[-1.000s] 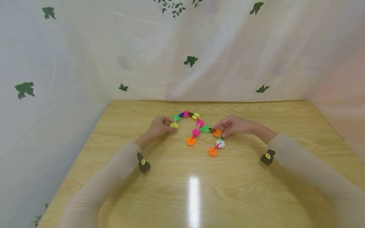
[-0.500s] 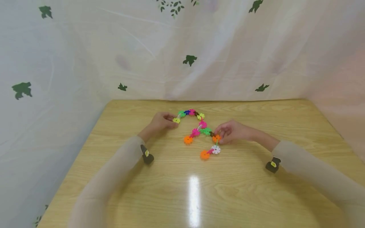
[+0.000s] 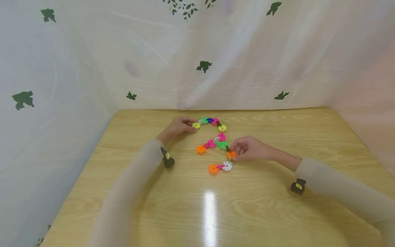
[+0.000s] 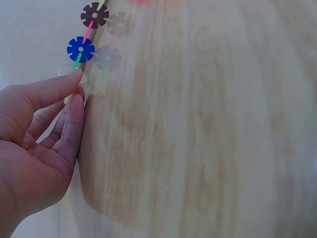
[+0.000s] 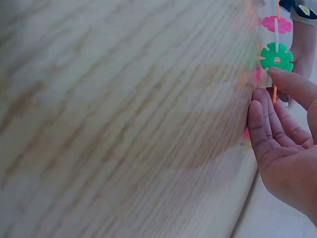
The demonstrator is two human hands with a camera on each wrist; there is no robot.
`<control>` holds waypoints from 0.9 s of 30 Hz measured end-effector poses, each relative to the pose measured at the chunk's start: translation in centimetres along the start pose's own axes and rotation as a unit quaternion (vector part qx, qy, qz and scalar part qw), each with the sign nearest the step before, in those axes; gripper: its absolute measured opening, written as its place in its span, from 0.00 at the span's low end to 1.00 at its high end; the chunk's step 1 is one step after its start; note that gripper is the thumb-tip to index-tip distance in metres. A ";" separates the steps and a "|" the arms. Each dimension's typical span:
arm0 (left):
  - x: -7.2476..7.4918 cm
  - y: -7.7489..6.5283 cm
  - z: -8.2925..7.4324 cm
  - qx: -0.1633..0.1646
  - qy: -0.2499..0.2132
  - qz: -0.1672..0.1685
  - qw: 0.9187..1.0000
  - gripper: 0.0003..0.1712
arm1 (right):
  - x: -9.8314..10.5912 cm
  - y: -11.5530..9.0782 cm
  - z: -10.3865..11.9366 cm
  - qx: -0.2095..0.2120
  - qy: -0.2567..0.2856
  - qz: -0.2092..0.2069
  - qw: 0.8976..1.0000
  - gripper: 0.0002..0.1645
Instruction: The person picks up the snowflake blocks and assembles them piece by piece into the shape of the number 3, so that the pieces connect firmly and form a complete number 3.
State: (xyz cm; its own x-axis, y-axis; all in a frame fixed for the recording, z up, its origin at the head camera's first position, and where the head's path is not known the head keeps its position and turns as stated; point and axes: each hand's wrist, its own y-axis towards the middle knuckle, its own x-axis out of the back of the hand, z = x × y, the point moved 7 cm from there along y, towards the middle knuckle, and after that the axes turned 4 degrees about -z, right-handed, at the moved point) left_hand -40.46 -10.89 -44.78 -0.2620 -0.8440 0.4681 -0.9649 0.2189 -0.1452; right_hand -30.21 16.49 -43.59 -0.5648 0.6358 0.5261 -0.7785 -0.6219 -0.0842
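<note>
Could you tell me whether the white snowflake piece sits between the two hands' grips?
No, the white snowflake piece lies nearer the camera than the right hand, beside an orange piece.

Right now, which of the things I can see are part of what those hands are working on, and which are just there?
In hand:
- chain of coloured plastic discs
- left hand, pinching the chain's yellow end disc
- right hand, pinching an orange disc

Just there:
- wooden table
- leaf-print curtain
- wrist cameras

A chain of colourful snowflake discs (image 3: 216, 142) lies curved flat on the wooden table.
</note>
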 end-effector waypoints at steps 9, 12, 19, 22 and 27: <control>-0.3 0.1 -0.1 0.004 -0.043 0.018 0.999 0.26 | -0.7 -0.2 0.5 0.008 -0.007 -0.012 1.000 0.19; -0.3 0.1 -0.1 0.007 -0.057 0.018 0.998 0.26 | -1.0 -0.1 1.1 0.016 0.001 -0.011 1.000 0.18; -0.5 0.3 -0.2 0.006 -0.061 0.018 0.998 0.26 | -1.7 0.2 1.2 0.009 0.015 -0.012 1.000 0.17; -0.5 0.3 -0.2 0.004 -0.057 0.015 0.998 0.26 | -1.7 0.2 1.4 0.006 0.013 -0.014 1.000 0.17; -0.4 0.3 -0.2 0.010 -0.054 0.014 0.998 0.27 | -1.8 0.3 1.7 0.011 0.012 -0.014 1.000 0.17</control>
State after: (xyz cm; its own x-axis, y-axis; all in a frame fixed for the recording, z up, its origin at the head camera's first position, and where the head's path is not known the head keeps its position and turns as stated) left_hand -40.61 -10.38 -44.81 -0.2837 -0.8860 0.3668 -0.9565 0.2343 -0.1741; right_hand -28.94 14.39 -43.07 -0.5495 0.6639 0.5072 -0.7880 -0.6136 -0.0506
